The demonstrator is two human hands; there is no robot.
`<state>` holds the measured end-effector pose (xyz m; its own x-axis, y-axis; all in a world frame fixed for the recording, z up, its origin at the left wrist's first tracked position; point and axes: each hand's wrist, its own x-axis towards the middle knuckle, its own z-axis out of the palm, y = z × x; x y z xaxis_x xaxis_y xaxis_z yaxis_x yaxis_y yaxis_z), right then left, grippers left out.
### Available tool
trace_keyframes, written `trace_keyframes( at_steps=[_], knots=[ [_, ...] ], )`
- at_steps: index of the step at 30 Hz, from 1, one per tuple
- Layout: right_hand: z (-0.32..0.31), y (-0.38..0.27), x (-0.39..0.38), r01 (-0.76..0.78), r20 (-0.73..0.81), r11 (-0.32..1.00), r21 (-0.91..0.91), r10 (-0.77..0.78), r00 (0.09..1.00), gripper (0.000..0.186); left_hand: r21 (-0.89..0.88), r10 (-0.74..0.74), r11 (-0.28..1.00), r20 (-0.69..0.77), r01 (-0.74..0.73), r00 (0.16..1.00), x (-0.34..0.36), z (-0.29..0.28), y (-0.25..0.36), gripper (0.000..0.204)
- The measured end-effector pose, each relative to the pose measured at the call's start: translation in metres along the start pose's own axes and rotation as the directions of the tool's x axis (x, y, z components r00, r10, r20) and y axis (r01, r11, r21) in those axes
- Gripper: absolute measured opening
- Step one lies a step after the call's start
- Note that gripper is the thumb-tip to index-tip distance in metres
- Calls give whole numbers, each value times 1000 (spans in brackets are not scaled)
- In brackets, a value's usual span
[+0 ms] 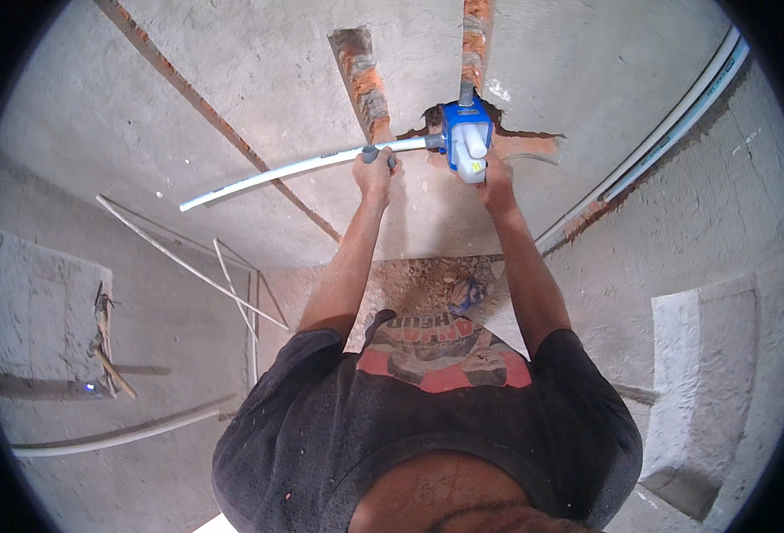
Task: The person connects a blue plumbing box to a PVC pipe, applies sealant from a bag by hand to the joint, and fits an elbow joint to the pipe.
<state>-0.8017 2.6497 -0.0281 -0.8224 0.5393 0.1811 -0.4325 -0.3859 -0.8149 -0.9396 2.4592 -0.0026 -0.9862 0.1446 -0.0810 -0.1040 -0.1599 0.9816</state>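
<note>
Plaster wall (pixel 258 80) ahead, arms (pixel 347 258) outstretched; left fingers (pixel 376 169) curl round a grey fitting (pixel 370 154); right fingers (pixel 494 172), by a blue box (pixel 465 113), unclear.

Box (pixel 451 112) at 1 o'clock: solid blue. Container (pixel 473 160) against it: translucent white, one yellow patch. Pipe (pixel 294 168), 10 to 12 o'clock: white, dark printed marks. Cylinder (pixel 370 155) at 12 o'clock: dark grey. Wall (pixel 276 80): mottled grey. Chase (pixel 475 40) near 1 o'clock: orange brick, greyish patches. Shirt (pixel 463 435) at 6 o'clock: black, pale specks; chest print includes a red band. Strip (pixel 676 377) at 4 o'clock: white.
</note>
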Motion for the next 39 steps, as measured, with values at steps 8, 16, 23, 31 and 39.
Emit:
trace_keyframes(
  at_steps=[8, 16, 23, 31, 39],
  knots=[
    [-9, 4, 2, -50, -15, 999, -16, 49, 999, 40, -11, -5, 1000, 63, 6, 998, -1, 2, 7, 17],
    [-21, 28, 6, 448, 152, 751, -485, -432, 889, 36, 73, -11, 997, 79, 5, 997, -11, 4, 10, 20],
    [7, -14, -4, -68, -58, 948, 311, 91, 994, 38, 57, 25, 998, 112, -32, 993, -7, 4, 9, 18],
    [-12, 12, 4, 316, 84, 897, -308, -305, 949, 42, 127, 29, 991, 161, -49, 987, -13, -2, 18, 17],
    [-45, 28, 22, 494, 275, 582, -646, -427, 861, 44, 157, 21, 986, 195, -52, 981, -11, 3, 18, 25]
  ],
)
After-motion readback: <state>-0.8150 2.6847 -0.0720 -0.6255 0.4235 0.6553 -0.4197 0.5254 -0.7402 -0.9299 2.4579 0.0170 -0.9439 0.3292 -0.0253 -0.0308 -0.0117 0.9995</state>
